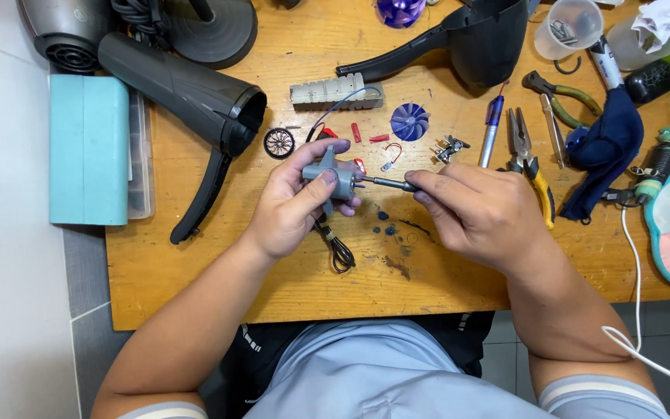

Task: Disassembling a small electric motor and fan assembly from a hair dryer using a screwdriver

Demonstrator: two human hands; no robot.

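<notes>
Over the wooden workbench (195, 287), the left hand (292, 206) is wrapped around a small grey motor housing (333, 177), thumb pressed on top and fingers curled beneath, holding it just above the table's middle. The right hand (478, 213) pinches a slim screwdriver (385, 183) between thumb and fingertips, its tip touching the housing's end. A blue fan impeller (410, 122) lies just behind, near 1 blue pen (492, 124) and yellow-handled pliers (529, 155). A black hair dryer shell (195, 109) rests at left.

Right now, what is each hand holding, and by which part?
Left hand grips a small grey motor around its body. Right hand holds a screwdriver by its handle, tip at the motor.
</notes>
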